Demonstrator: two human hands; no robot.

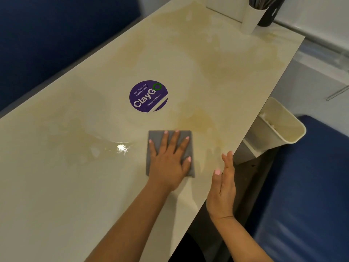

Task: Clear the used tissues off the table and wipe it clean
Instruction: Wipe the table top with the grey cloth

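Left hand flat, fingers spread, pressing grey cloth on desk | right hand open, empty, at desk edge

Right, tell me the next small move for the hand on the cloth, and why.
Probably slide the left hand, pressed flat on the grey cloth, away toward the purple sticker: yellowish streaks lie on the table just beyond the cloth. The right hand hovers at the edge.
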